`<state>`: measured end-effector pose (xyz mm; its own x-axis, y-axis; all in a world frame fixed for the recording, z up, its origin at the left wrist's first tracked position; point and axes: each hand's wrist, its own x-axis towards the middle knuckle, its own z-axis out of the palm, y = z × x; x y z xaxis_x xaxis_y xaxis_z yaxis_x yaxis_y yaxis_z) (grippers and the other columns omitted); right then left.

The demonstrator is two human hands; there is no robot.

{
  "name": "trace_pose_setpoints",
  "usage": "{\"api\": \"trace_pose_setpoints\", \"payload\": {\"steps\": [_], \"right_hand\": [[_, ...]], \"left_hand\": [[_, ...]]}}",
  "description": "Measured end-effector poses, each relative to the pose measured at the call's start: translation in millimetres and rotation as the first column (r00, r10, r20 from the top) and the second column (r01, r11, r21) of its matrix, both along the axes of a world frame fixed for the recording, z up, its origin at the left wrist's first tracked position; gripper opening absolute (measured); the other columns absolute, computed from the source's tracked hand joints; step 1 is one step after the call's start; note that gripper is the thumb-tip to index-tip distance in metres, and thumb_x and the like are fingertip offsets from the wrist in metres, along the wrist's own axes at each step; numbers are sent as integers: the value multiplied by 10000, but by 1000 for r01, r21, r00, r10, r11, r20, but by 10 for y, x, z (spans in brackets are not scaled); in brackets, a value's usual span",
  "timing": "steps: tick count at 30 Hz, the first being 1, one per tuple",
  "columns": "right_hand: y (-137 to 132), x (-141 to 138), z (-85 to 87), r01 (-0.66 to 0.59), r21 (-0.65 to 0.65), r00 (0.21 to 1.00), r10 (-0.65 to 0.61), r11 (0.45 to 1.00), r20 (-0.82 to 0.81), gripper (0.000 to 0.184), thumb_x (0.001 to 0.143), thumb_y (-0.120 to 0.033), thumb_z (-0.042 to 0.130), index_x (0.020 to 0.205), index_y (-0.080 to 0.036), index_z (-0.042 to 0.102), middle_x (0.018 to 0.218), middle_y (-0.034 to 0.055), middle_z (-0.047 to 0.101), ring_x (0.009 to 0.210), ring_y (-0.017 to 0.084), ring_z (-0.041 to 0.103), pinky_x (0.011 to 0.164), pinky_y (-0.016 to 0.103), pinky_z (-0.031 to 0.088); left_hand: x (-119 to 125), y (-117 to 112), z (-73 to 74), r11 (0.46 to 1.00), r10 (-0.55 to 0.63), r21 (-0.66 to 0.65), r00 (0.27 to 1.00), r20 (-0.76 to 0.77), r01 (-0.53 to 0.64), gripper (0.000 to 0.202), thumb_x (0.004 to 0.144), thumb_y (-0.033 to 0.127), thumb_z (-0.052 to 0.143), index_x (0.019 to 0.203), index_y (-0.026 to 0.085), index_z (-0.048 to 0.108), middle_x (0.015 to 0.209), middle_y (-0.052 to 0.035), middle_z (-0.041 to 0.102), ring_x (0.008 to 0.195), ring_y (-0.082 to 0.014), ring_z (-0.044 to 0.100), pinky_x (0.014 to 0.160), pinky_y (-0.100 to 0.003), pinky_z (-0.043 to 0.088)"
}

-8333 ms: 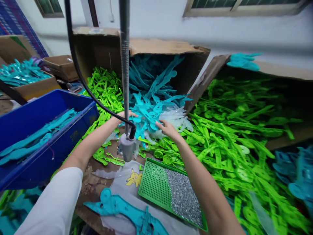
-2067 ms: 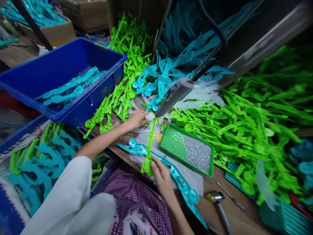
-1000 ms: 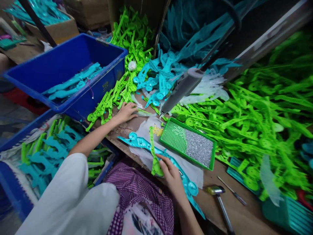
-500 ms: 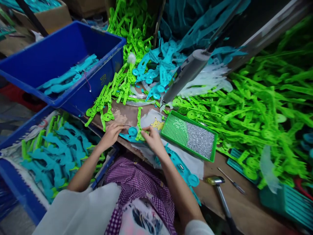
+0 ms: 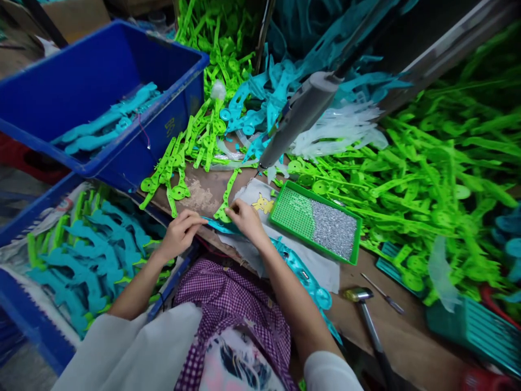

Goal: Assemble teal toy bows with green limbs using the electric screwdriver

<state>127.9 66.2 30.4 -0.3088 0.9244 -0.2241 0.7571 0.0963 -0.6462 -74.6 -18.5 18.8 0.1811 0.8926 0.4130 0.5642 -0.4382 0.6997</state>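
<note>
In my right hand (image 5: 247, 221) is the wide lower end of a bright green plastic part (image 5: 224, 203), gripped between thumb and fingers. Its narrow arm points away from me over the bench. Beneath it, at the bench's front edge, lies a long blue plastic part (image 5: 220, 224), mostly hidden by the green one and my right hand. The fingers of my left hand (image 5: 181, 234) are closed at the blue part's left tip. A second blue plastic part (image 5: 308, 276), with a round disc, lies beyond my right forearm on a white cloth (image 5: 325, 269).
A green tray (image 5: 285, 217) of small metal pieces stands right of my hands. A grey electric screwdriver (image 5: 299, 119) hangs above the bench. A hammer (image 5: 368, 320) and a thin screwdriver (image 5: 382, 294) lie at right. Blue bins (image 5: 179, 87) flank the left; green parts (image 5: 439, 190) are heaped around.
The green part has shifted left and tilted, and now covers the blue part's round disc. My left hand stays near the blue part's left end. The view has moved slightly.
</note>
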Motion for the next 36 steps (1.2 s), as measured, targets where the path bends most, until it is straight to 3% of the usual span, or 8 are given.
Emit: {"api": "trace_pose_setpoints", "payload": {"steps": [3,6,8,12,18,24,28,36], "right_hand": [[33,8,-9,-125,95,990,118,988,77,127,880,-324,538,869,-211,596,896,39,688,821,177,586,687,275,336],[34,12,-16,-185,150,979,168,971,118,158,913,-346,506,897,-211,588,959,52,690,890,193,587,718,289,327],[17,5,-16,-182,173,977,158,968,144,173,928,-353,489,917,-212,588,973,53,691,912,198,587,728,297,316],[-41,-15,-18,-229,244,952,165,942,258,193,944,-354,475,935,-207,600,986,61,697,925,207,591,752,320,282],[-63,-81,-41,-291,324,911,157,900,381,311,990,-291,341,929,-172,622,931,106,705,896,212,589,796,352,244],[71,-72,6,-390,230,905,325,892,275,188,955,-232,431,903,-170,601,908,82,695,850,186,586,704,299,246],[81,44,-15,-341,207,929,296,917,222,210,969,-271,427,869,-174,583,895,65,688,834,171,576,701,281,242],[78,38,18,-382,207,905,320,900,279,212,976,-292,422,898,-187,589,949,57,703,890,188,581,727,306,208]], "left_hand": [[33,-143,-26,999,45,23,999,15,-45,204,912,174,549,1072,215,670,923,-33,627,845,-127,617,778,-249,502],[42,-112,-107,966,249,-62,967,-57,-252,305,892,260,598,1190,203,631,1001,-55,617,863,-141,622,750,-250,516],[45,-45,-168,944,294,-127,951,-99,-306,306,894,305,593,1175,196,646,1049,-68,610,909,-157,626,760,-259,521],[74,29,-236,951,244,-184,968,-51,-249,226,925,292,531,1029,188,703,993,-53,655,910,-156,638,802,-268,514],[90,11,-263,955,255,-165,967,25,-247,199,903,288,577,996,186,720,943,-43,667,855,-143,642,754,-245,513],[78,13,-328,962,264,-97,959,100,-255,166,887,260,603,962,195,736,917,-39,683,860,-143,648,790,-261,512],[71,7,-359,968,245,-87,964,103,-237,165,886,271,604,949,211,743,904,-36,689,845,-144,650,798,-274,518],[74,5,-376,963,261,-95,960,106,-251,161,882,266,612,958,211,742,899,-33,681,842,-143,643,779,-266,514]]}}
